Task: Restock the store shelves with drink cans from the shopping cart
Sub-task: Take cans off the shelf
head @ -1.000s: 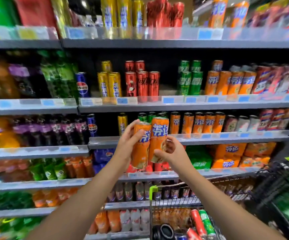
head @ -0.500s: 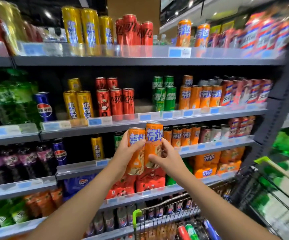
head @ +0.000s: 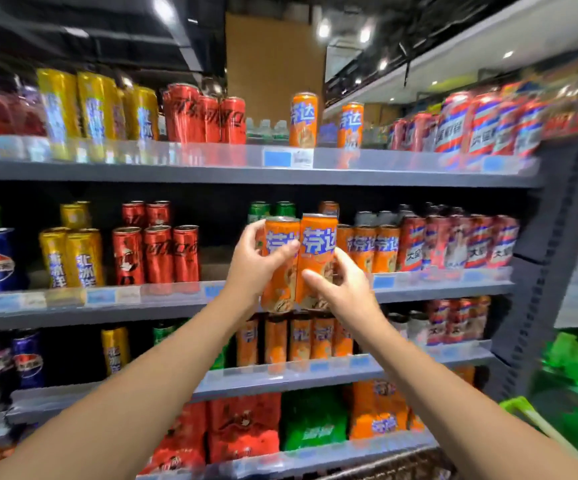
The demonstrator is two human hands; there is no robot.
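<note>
1. Between my two hands, I am holding a pair of orange cans upright and side by side, touching: the left can (head: 278,265) and the right can (head: 317,261), long axes vertical, tops up, labels facing me.
2. My left hand (head: 258,266) is curling its fingers (head: 285,250) round the left can; my right hand (head: 341,289) is wrapping the lower half of the right can, thumb across its front. Neither hand has slack to spare.
3. Both cans are hanging in the air in front of the middle shelf (head: 436,292), just left of the orange row (head: 370,249) standing there, which is nearer my right hand.
4. Higher up, two matching orange cans (head: 303,121) are standing on the top shelf (head: 246,174) with bare room around them; I am judging that either spot could take the pair, and the cans need to stay vertical going in.
</note>
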